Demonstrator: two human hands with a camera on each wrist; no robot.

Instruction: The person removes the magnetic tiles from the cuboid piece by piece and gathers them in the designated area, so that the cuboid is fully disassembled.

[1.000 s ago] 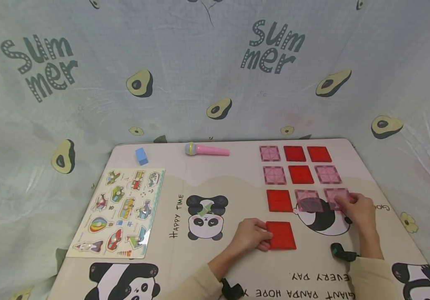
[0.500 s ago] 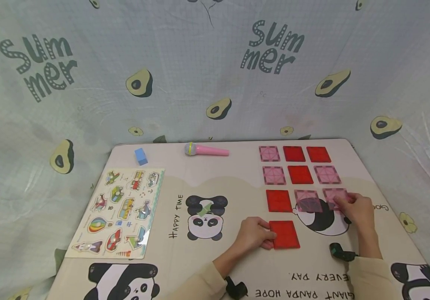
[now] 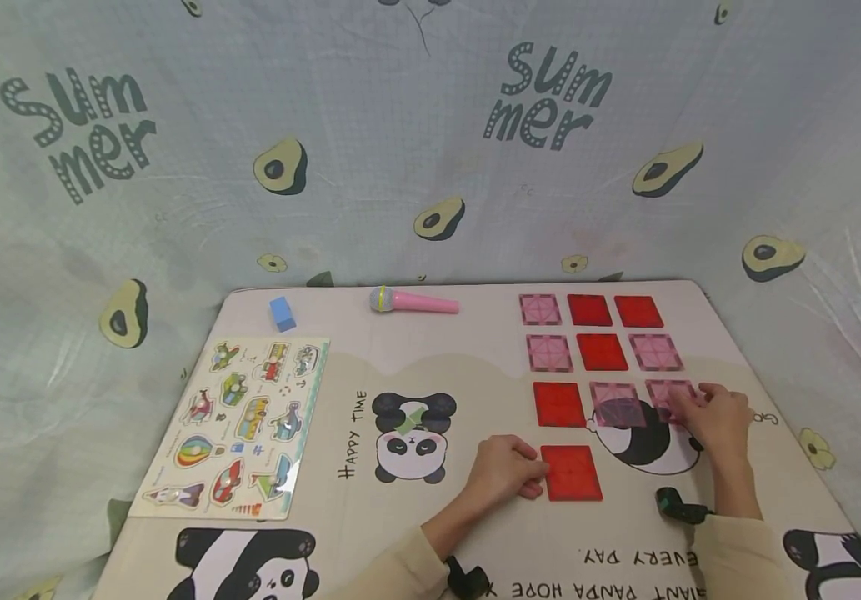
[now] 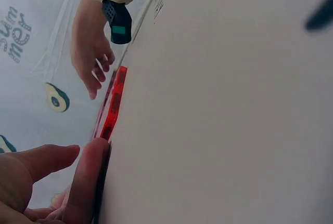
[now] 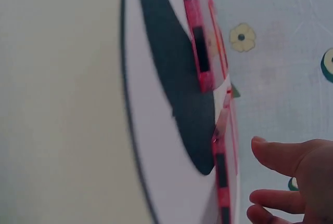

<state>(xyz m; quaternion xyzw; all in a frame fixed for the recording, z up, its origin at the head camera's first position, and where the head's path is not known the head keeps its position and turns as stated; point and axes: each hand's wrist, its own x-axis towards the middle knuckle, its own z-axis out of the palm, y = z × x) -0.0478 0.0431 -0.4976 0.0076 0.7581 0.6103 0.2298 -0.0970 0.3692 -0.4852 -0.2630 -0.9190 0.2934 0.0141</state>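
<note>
A translucent red square magnetic tile (image 3: 574, 473) lies flat on the table, nearest to the person. The left hand (image 3: 503, 471) is at its left edge; in the left wrist view the thumb (image 4: 57, 161) is lifted away, and the fingertip is close to the red tile (image 4: 115, 102), whether touching I cannot tell. Over the right edge of a pink tile (image 3: 663, 396) is the right hand (image 3: 718, 421). Its thumb and fingers stand apart in the right wrist view, with a gap between them and the pink tile (image 5: 222, 172).
Red and pink tiles stand in rows, such as the red tile (image 3: 558, 404) and pink tile (image 3: 618, 405). A toy microphone (image 3: 422, 302), a blue block (image 3: 282, 314) and a vehicle puzzle board (image 3: 310, 467) lie on the panda-print table. A printed curtain (image 3: 370, 100) hangs behind.
The front red tile has shifted slightly right, and the left hand has let go of it. The right hand has lifted slightly off the pink tile, which sits a little further left.
</note>
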